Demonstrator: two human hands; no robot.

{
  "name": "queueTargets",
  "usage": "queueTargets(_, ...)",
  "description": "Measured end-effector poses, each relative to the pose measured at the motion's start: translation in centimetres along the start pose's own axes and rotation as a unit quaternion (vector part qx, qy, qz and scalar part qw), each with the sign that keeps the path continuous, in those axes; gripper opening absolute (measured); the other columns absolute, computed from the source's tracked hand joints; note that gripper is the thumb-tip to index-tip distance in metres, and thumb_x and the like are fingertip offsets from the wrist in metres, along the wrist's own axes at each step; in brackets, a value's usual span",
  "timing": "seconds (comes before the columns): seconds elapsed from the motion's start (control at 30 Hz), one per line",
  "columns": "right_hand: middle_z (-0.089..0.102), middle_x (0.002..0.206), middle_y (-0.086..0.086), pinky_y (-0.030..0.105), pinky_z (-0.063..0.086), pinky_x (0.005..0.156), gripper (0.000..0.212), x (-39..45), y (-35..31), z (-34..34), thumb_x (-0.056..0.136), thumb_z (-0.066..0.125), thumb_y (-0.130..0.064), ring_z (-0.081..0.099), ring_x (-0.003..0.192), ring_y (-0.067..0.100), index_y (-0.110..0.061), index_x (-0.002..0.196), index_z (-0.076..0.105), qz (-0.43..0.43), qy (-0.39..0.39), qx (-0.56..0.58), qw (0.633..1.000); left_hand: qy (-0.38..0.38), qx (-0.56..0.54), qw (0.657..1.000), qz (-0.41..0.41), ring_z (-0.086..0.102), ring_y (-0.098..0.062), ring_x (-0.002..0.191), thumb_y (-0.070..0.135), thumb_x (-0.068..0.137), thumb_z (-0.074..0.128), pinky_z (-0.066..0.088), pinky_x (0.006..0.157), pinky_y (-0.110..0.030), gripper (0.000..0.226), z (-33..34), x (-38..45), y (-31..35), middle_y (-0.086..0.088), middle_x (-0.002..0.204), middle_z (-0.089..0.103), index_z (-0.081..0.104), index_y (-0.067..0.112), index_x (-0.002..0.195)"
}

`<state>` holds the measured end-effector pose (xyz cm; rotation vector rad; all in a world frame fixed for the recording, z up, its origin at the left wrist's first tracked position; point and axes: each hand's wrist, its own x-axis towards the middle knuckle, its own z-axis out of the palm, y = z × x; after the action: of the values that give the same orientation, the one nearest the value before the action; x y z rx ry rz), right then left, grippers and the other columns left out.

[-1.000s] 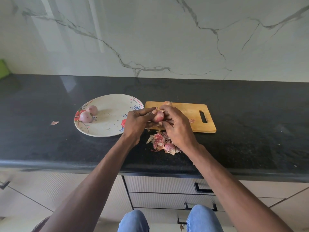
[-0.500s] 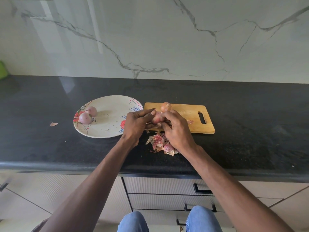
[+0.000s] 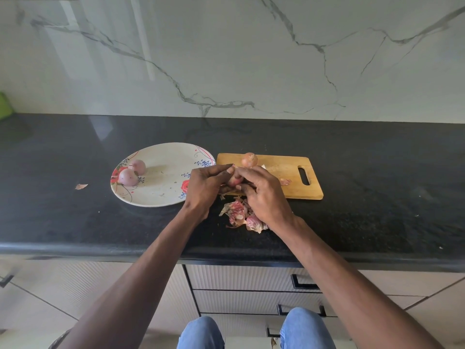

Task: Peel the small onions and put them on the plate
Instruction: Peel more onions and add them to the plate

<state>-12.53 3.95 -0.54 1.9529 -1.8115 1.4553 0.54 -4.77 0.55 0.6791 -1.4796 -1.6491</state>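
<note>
Between my two hands is a small pink onion (image 3: 233, 180), mostly hidden by fingers. My left hand (image 3: 204, 187) grips it from the left and my right hand (image 3: 261, 191) pinches it from the right, just above the counter's peel pile. Two peeled onions (image 3: 132, 173) lie at the left side of the floral plate (image 3: 163, 195). One unpeeled brown onion (image 3: 249, 159) sits on the wooden cutting board (image 3: 284, 172) behind my fingers.
A heap of pink onion skins (image 3: 239, 216) lies on the black counter (image 3: 364, 197) under my right wrist. One stray skin flake (image 3: 81, 186) is left of the plate. A marble wall backs the counter; drawers are below its front edge.
My hands have shifted slightly lower and closer together around the onion, so the unpeeled onion on the board now shows fully behind them. Plate and board have not moved.
</note>
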Motion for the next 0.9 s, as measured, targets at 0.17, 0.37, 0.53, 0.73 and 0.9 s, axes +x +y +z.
queueTargets(0.17, 0.055, 0.088, 0.001, 0.009, 0.044, 0.067, 0.027, -0.2, 0.13, 0.17, 0.079, 0.065, 0.018, 0.049, 0.079, 0.006, -0.007, 0.089, 0.067, 0.009, 0.004, -0.031, 0.999, 0.002, -0.02, 1.0, -0.011, 0.075, -0.037, 0.083, 0.009, 0.096, 0.065, 0.063, 0.08, -0.044, 0.013, 0.04, -0.11, 0.17, -0.021, 0.091, 0.076, 0.076, 0.003, 0.101)
queueTargets(0.37, 0.071, 0.111, 0.007, 0.032, 0.062, 0.079, 0.041, -0.26, 0.19, -0.09, 0.086, 0.074, 0.001, 0.071, 0.098, 0.019, -0.012, 0.119, 0.054, 0.081, -0.01, 0.035, 0.996, 0.01, -0.017, 1.0, -0.011, 0.076, -0.03, 0.082, 0.01, 0.096, 0.066, 0.063, 0.072, -0.034, 0.013, 0.21, -0.19, 0.4, -0.017, 0.091, 0.077, 0.075, 0.003, 0.101)
queueTargets(0.53, 0.07, 0.114, 0.008, 0.016, 0.052, 0.093, 0.028, 0.06, -0.03, -0.28, 0.086, 0.074, -0.001, 0.064, 0.106, 0.014, -0.005, 0.114, 0.072, 0.021, 0.058, 0.001, 0.998, 0.004, -0.043, 0.999, -0.009, 0.075, -0.031, 0.083, 0.007, 0.097, 0.064, 0.063, 0.073, -0.036, 0.012, 0.28, -0.31, 0.54, -0.017, 0.09, 0.077, 0.075, 0.003, 0.096)
queueTargets(0.73, 0.071, 0.103, 0.005, 0.024, 0.055, 0.086, 0.018, 0.06, 0.32, -0.26, 0.085, 0.073, 0.004, 0.066, 0.097, 0.015, -0.005, 0.1, 0.076, 0.018, 0.065, 0.008, 0.998, 0.003, -0.018, 1.0, -0.012, 0.075, -0.031, 0.086, 0.008, 0.096, 0.065, 0.064, 0.076, -0.037, 0.011, 0.24, -0.27, 0.32, -0.015, 0.09, 0.077, 0.075, 0.005, 0.098)
queueTargets(0.9, 0.065, 0.101, 0.006, 0.015, 0.051, 0.083, 0.014, 0.15, 0.29, -0.15, 0.087, 0.07, 0.005, 0.063, 0.095, 0.015, -0.007, 0.094, 0.074, 0.017, 0.052, 0.01, 0.998, 0.005, -0.012, 1.0, -0.018, 0.075, -0.033, 0.088, 0.009, 0.095, 0.067, 0.063, 0.081, -0.041, 0.01, 0.24, -0.23, 0.39, -0.015, 0.091, 0.077, 0.076, 0.007, 0.099)
